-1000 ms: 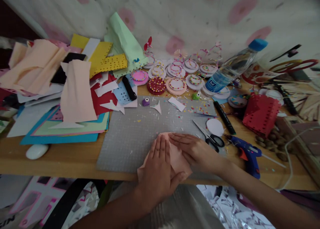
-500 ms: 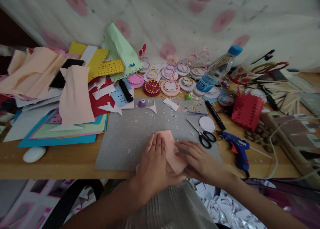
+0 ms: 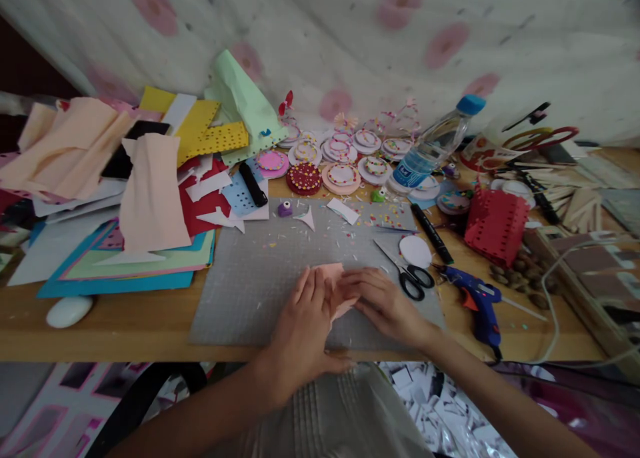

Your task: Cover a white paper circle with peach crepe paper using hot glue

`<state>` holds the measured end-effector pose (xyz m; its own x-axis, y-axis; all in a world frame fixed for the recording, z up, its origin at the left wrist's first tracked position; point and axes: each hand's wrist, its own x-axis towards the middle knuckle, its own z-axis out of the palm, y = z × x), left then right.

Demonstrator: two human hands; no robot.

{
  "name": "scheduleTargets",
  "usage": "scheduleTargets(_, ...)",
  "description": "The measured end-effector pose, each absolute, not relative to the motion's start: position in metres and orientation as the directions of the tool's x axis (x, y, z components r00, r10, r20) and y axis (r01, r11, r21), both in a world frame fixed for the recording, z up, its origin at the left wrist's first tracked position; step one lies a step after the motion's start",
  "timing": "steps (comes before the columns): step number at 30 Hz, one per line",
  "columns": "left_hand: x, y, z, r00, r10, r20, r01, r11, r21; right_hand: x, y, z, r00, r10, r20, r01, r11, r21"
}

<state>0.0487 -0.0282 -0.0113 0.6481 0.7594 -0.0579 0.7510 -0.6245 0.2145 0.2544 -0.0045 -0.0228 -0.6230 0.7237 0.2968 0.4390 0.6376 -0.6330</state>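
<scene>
A piece of peach crepe-like paper (image 3: 330, 269) lies on the grey cutting mat (image 3: 240, 271) near the table's front edge. My left hand (image 3: 306, 318) rests flat over its left part, fingers stretched out and together, pressing it down. From the right, my right hand (image 3: 383, 305) pinches the paper's right side, which is folded up and inward; its fingertips are partly hidden. Much of the sheet is covered by both hands. Just beyond my right hand lie black-handled scissors (image 3: 413, 281) and a white paper disc (image 3: 415, 251).
A blue glue gun (image 3: 475, 295) with its cord lies at the right, beside a black marker (image 3: 431, 233). Stacked coloured papers (image 3: 120, 278) fill the left. Small decorated paper discs (image 3: 341, 176) and a water bottle (image 3: 431, 145) stand behind the mat. Scraps litter the mat.
My right hand has moved left, toward my left hand, turning the right side of the peach paper inward. My left hand stays nearly in place on the paper.
</scene>
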Motion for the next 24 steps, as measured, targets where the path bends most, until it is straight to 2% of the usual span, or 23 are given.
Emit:
scheduleTargets(4,0.041,-0.024,-0.011,0.649,0.759,-0.042,0.732,-0.610,0.304,0.241,0.007,-0.027,-0.531,0.812,0.241,0.406,0.494,-0.769)
scheduleTargets(12,0.030,-0.001,0.012,0.673,0.740,-0.012,0.654,-0.587,0.477,0.231,0.011,-0.041,-0.401,0.891,0.215,0.423,0.388,-0.818)
scheduleTargets(20,0.039,0.019,-0.007,0.530,0.839,0.125,0.711,-0.520,0.473,0.228,0.005,-0.043,-0.302,0.935,0.188,0.445,0.313,-0.839)
scheduleTargets(24,0.042,0.019,-0.014,0.506,0.844,0.179,0.699,-0.522,0.488,0.227,0.005,-0.041,-0.297,0.937,0.183,0.441,0.304,-0.844)
